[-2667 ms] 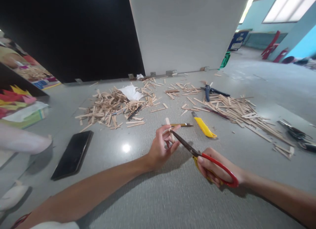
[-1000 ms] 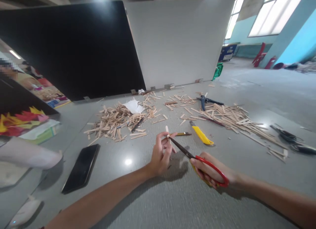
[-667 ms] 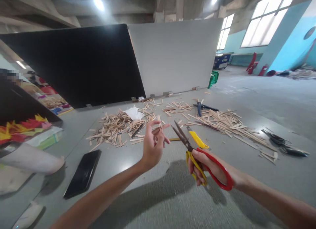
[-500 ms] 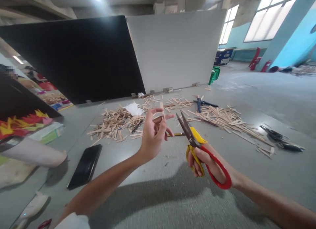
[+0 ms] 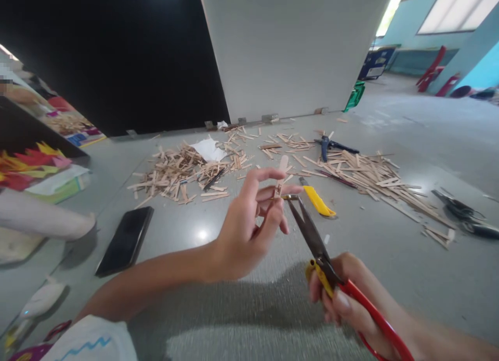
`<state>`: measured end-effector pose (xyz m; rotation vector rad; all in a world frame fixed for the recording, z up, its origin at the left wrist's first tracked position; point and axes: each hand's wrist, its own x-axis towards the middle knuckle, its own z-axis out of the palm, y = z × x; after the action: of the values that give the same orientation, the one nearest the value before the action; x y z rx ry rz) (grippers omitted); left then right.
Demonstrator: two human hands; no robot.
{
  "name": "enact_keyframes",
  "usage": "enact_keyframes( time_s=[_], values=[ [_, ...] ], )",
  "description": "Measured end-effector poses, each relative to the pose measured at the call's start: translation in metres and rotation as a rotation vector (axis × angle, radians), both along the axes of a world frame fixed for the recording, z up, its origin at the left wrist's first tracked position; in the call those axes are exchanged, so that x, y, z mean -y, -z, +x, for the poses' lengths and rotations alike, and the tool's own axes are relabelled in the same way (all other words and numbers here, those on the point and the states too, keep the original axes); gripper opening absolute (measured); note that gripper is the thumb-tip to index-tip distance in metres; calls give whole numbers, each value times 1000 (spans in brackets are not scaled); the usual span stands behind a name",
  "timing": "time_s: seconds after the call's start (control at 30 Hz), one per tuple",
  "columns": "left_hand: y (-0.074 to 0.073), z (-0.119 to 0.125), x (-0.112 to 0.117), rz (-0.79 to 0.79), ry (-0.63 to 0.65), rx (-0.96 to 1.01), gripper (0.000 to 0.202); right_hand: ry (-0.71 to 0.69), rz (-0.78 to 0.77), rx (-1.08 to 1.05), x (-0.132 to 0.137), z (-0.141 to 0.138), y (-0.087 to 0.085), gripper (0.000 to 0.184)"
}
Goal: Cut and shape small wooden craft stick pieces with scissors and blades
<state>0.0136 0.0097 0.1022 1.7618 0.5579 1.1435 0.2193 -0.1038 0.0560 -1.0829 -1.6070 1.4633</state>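
1. Grey floor carries everything, with a black board and a white board (image 5: 296, 49) standing at its far edge. Loose offcuts lie in heaps (image 5: 175, 169) toward that edge.
2. Raised over the middle of the floor, the left hand (image 5: 244, 231) has its grip pinching a stick (image 5: 283, 166) upright between thumb and fingertips. The rounded top shows above them.
3. The right hand (image 5: 346, 298) has its grip closed round the handles of the scissors (image 5: 312, 234). The blades are nearly together, with their tips at the stick, right beside the fingertips.
4. The cut would likely go cleaner with the stick seated deeper between the blades. At the tips leverage is weak, and the wood may slip or split.
5. The fingertips look too close to the edges, so shifting the pinch away from the cut line seems safer.
6. Blades square to the stick and one firm squeeze should do, since a small offcut could fly.
7. A knife (image 5: 317, 201) lies just beyond the hands and a phone (image 5: 125, 240) lies toward the left edge, both apart from the cut.
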Motion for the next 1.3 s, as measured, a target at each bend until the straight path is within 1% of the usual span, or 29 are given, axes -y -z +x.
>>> enact_keyframes(
  time_s=[0.07, 0.17, 0.23, 0.37, 0.47, 0.57, 0.63, 0.73, 0.9, 1.03, 1.13, 1.3],
  values=[
    [-1, -2, 2, 46, -12, 0, 19, 29, -12, -16, 2, -1, 0, 65],
    [-1, -4, 5, 99, -9, 4, 20, 34, -20, -20, 5, -4, 0, 63],
    [1, -6, 7, 104, -2, 1, 23, 40, -11, -27, 5, -5, 0, 62],
    [6, -9, 10, 114, -38, -1, 29, 70, -19, -21, 3, -6, 0, 62],
    [8, -9, 11, 192, -63, -37, 33, 33, -44, -34, 1, -5, 0, 65],
    [6, -8, 10, 271, -54, -92, 34, -13, -87, -61, 2, -3, 3, 67],
    [4, -8, 10, 295, -43, -122, 34, 9, -125, -74, 3, -2, 6, 68],
    [3, -8, 9, 273, -34, -134, 35, 35, -172, -56, 5, -1, 7, 69],
    [1, -7, 11, 181, -47, -65, 32, 19, -177, -11, 4, -2, 4, 72],
    [1, -6, 11, 234, -53, -104, 34, 34, -211, -45, 4, -3, 5, 71],
    [2, -7, 10, 289, -60, -131, 36, 17, -243, -51, 4, -5, 4, 74],
    [2, -9, 10, 262, -69, -121, 34, -5, -267, -84, 6, -8, -1, 79]
  ],
)
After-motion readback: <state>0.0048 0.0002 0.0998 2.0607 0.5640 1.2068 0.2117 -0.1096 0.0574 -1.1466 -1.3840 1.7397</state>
